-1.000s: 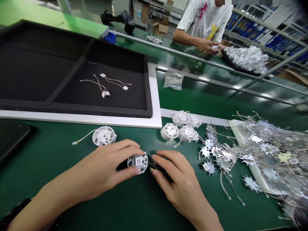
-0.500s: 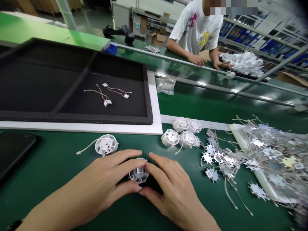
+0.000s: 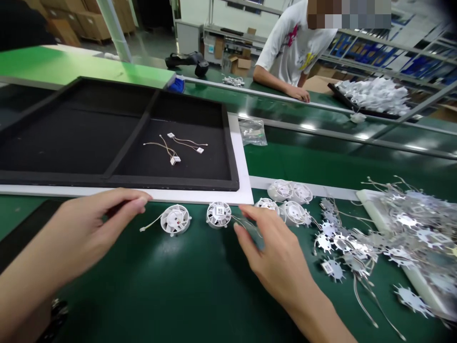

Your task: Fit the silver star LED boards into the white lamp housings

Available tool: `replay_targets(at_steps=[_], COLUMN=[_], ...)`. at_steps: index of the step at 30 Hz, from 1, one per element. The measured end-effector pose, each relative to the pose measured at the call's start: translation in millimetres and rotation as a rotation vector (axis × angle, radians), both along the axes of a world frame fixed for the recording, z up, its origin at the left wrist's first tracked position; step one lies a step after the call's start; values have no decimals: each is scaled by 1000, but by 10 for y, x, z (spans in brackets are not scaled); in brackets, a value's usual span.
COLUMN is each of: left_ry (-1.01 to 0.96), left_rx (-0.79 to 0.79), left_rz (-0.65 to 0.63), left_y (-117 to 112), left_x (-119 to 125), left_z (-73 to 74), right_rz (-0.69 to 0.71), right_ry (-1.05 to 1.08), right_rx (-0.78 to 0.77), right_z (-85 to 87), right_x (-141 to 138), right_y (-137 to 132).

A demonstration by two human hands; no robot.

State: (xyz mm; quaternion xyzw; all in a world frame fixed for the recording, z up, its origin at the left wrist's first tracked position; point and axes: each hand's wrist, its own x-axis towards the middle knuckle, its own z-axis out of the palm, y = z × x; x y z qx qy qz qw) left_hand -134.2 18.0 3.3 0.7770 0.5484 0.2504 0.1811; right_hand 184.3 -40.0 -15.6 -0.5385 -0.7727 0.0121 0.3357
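A small white round fan (image 3: 219,214) with a square white label on its middle lies on the green table. My right hand (image 3: 273,243) is just right of it, thumb and forefinger apart, near its thin wires. My left hand (image 3: 110,216) hovers to the left, thumb and fingertips pressed together with nothing visible in them. Between the hands lies another white fan (image 3: 175,219), its wire pointing left toward my left hand. Several more white fans (image 3: 294,212) stand grouped beyond my right hand, which partly covers one.
Silver toothed discs (image 3: 333,269) with wires lie at the right, beside a heaped white tray (image 3: 378,216). A black divided tray (image 3: 185,183) at the back left holds several small wired parts. A dark flat object (image 3: 26,233) is at the left. Across the bench leans a person (image 3: 285,57).
The labelled fan, between both hands before, now lies farther forward beside the other single fan. My hands have parted, the left moving left and the right staying near it. The view has shifted slightly.
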Motion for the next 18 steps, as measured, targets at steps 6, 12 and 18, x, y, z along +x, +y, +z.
replay_targets(at_steps=[6, 12, 18], left_ry=[139, 102, 196], left_rx=[-163, -414, -296], left_rz=[-295, -491, -483], left_y=[-60, -222, -341], left_x=[324, 558, 847], left_z=[-123, -81, -144], right_rz=[169, 257, 260], right_ry=[146, 106, 204], right_rx=[-340, -362, -307], right_z=[110, 95, 37], right_x=[-155, -289, -251], right_y=[-175, -153, -213])
